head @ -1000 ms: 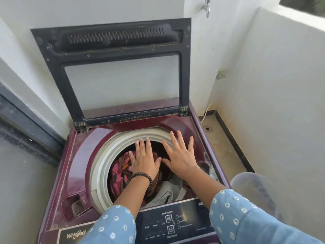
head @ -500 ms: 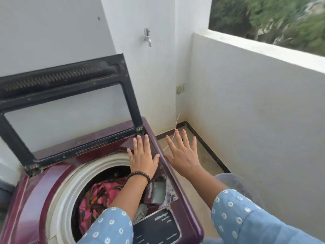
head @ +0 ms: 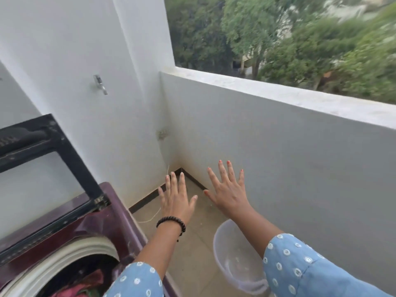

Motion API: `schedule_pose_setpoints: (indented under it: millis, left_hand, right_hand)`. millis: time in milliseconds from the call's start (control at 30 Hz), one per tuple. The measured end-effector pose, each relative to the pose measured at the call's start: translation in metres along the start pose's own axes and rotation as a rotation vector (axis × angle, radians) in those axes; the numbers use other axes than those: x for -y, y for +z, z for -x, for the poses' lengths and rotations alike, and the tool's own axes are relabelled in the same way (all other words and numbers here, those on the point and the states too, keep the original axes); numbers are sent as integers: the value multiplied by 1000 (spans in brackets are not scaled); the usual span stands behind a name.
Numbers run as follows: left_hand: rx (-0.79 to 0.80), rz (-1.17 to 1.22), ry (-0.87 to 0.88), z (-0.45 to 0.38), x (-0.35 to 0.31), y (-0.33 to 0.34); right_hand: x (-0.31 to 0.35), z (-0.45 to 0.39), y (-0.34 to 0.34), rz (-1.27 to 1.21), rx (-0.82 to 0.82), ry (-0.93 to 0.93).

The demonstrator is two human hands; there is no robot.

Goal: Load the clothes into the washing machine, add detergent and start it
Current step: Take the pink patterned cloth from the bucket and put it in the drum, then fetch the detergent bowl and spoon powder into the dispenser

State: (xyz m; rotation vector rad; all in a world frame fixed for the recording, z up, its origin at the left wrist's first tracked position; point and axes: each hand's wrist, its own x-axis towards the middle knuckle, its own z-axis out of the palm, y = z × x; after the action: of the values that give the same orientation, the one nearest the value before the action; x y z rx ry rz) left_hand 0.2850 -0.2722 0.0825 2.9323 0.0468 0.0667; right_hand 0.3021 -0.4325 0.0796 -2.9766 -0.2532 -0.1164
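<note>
Bright, even daylight enters over the parapet [head: 278,91]; trees [head: 300,39] beyond smear with motion blur, and straight edges bow wide-angle.

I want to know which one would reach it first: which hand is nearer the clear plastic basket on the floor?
Right. The right hand is just beyond the basket; the left hand is off to its left.

White plastered walls [head: 85,50] are met at a corner by a low parapet [head: 278,136]. A tan tiled floor [head: 192,249] edged with dark skirting [head: 145,200] is seen. Blurred green trees [head: 278,35] are visible in daylight beyond.
</note>
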Motion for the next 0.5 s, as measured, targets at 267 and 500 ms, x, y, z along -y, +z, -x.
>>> schedule_pose_setpoints:
  millis: [267,500]
  left_hand:
    - [45,-1,258,-22,-115,4]
    - [84,28,491,-21,-224,12]
  right_hand:
    - [-114,32,-38,29,-88,241]
    - [-201,77,-64,50,-158,449]
